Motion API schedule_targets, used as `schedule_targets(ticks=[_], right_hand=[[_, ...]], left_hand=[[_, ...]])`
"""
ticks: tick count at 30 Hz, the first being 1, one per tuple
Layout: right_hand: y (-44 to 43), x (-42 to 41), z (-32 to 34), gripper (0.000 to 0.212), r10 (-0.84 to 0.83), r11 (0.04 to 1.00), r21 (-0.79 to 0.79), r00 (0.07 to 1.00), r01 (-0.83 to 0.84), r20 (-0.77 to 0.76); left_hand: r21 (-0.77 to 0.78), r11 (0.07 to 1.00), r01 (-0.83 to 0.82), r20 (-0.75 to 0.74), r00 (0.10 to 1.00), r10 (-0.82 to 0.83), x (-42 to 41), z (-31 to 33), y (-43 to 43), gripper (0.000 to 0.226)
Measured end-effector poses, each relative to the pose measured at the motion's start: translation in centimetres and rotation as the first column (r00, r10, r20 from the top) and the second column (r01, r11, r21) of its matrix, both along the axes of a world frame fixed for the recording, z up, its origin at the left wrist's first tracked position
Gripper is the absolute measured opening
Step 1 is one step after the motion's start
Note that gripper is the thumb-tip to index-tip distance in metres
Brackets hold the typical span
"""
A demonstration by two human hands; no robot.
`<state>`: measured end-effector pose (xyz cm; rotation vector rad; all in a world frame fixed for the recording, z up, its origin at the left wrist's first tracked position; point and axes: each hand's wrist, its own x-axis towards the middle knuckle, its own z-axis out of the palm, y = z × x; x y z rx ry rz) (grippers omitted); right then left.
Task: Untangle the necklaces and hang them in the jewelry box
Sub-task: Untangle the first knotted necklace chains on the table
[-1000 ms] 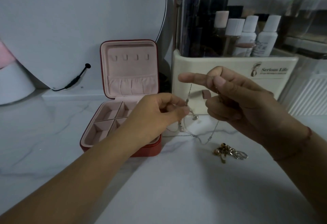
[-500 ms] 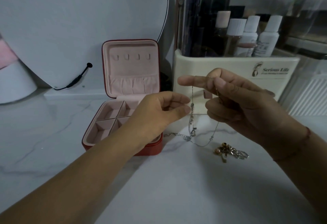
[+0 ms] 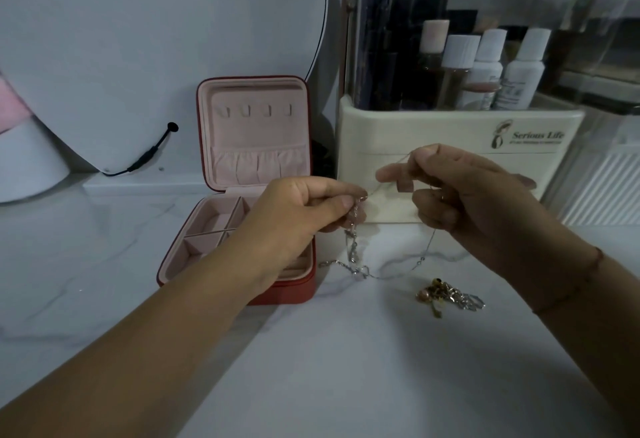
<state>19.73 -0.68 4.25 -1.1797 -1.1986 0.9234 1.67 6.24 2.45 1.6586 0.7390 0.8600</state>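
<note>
"Two hands: what are they holding?"

"One thin silver chain [image 3: 353,250]. The left hand [image 3: 304,209] pinches it between thumb and forefinger, with the other fingers curled beneath. The right hand [image 3: 460,195] pinches it a little higher, also between thumb and forefinger, and its lower fingers are curled around a second stretch. The chain runs straight from one pinch to the other. Below each hand it drops to the table [image 3: 346,368], where its fine links and small charms lie in a loose loop just right of the box [image 3: 291,294]."

"Is there any writing?"

"Yes. A cream plastic organizer [image 3: 415,129] behind the hands reads 'Serious Life' in dark italics beside a small figure logo. The line beneath is too small to read. White-capped bottles [image 3: 523,70] and tall dark tubes [image 3: 377,39] stand inside it. Their labels are illegible."

"And the box?"

"It is square, red outside and lined in soft pale pink. It is open with the lid upright. A row of small hooks [image 3: 256,111] sits near the lid's top, above a gathered pocket [image 3: 258,164]. The base is split into compartments, partly hidden by the left forearm."

"What else is there?"

"The table is smooth white marble with grey veins. A tangled heap [image 3: 446,295] of gold and silver jewellery lies near the right wrist, apart from the chain. A large rounded white panel [image 3: 156,39] with a black cable [image 3: 149,157] stands behind the box."
</note>
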Motion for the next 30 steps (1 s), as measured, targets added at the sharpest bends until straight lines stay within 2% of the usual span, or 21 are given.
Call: schedule_targets(ticks=[3, 7, 11, 14, 16, 18, 20, 27, 30], right_hand=[[0.3, 0.2, -0.4, 0.018, -0.062, 0.995, -0.074, 0.998, 0.063, 0.011], [0.7, -0.1, -1.0, 0.02, -0.071, 0.991, -0.109, 0.992, 0.083, 0.108], [0.8, -0.5, -1.4, 0.013, -0.095, 0.988, -0.079, 0.928, 0.132, 0.361], [0.5, -1.2, -1.6, 0.003, -0.141, 0.989, 0.046, 0.846, 0.137, 0.514], [0.3, -1.6, -1.5, 0.012, -0.167, 0.985, 0.115, 0.838, 0.125, 0.52], [0.3, -1.7, -1.4, 0.028, -0.141, 0.988, 0.126, 0.855, 0.089, 0.499], [0.3, -1.6, -1.5, 0.032, -0.094, 0.992, 0.117, 0.86, 0.04, 0.502], [0.2, -1.7, -1.6, 0.035, -0.011, 0.992, 0.112, 0.851, -0.056, 0.526], [0.5, -1.6, -1.8, 0.017, -0.033, 0.995, 0.101, 0.84, -0.026, 0.542]], left_hand=[[-0.03, 1.0, -0.009, 0.006, 1.0, 0.009, -0.1, 0.2, -0.1, 0.016], [-0.042, 0.999, -0.014, 0.022, 1.0, 0.015, -0.1, 0.3, -0.2, 0.011], [-0.031, 0.999, -0.034, 0.031, 0.999, 0.035, -0.1, 0.2, 0.0, 0.009], [-0.038, 0.999, -0.035, 0.045, 0.998, 0.036, -0.1, 0.2, 0.1, 0.008], [-0.026, 0.999, -0.035, 0.036, 0.999, 0.036, 0.0, 0.1, 0.1, 0.008], [-0.016, 1.0, -0.023, 0.033, 0.999, 0.024, 0.1, 0.0, 0.0, 0.008], [-0.011, 1.0, -0.013, 0.042, 0.999, 0.014, 0.2, -0.1, -0.1, 0.008], [0.003, 0.999, 0.052, 0.084, 0.995, -0.052, 0.2, -0.1, -0.3, 0.009], [0.022, 0.998, 0.059, 0.098, 0.993, -0.061, 0.2, 0.0, -0.2, 0.009]])
